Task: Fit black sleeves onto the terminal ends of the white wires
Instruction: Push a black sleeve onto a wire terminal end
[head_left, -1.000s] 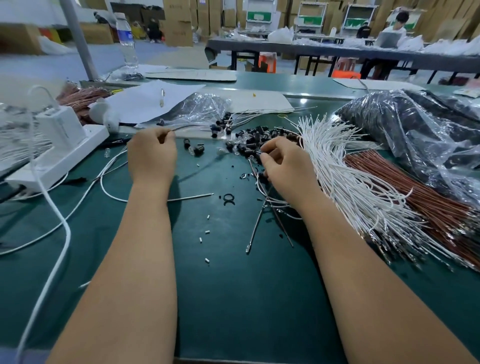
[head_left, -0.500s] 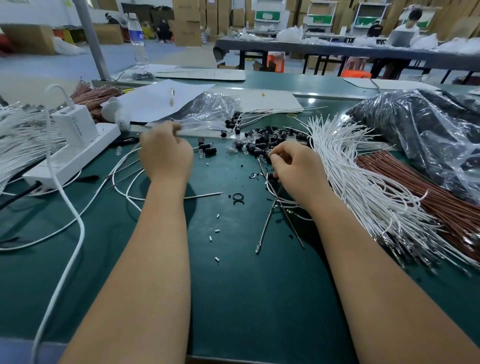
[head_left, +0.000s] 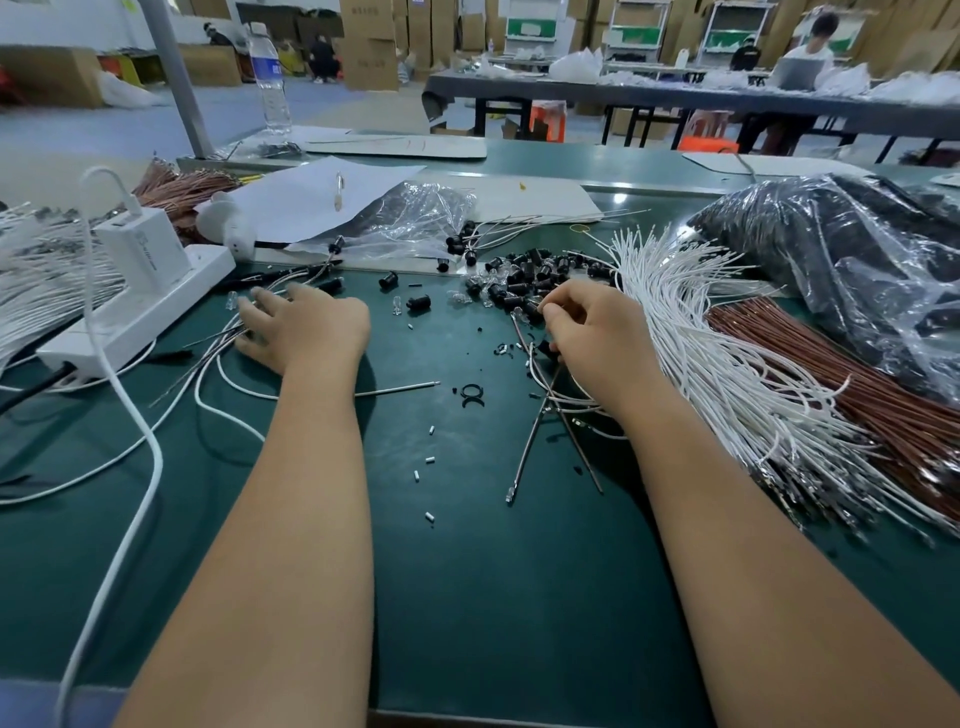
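My left hand (head_left: 301, 327) has let go, fingers now spread flat on finished wires (head_left: 218, 358). Right hand (head_left: 592, 332) pinches at the black sleeves (head_left: 524, 283), white wires (head_left: 727, 374) just beside. One fitted; next begins.

Small black sleeves (head_left: 524, 278) lie scattered in a loose heap on the green mat. Just right of them, a thick bundle of white wires (head_left: 727, 364) fans out, metal terminal ends pointing toward the near edge.
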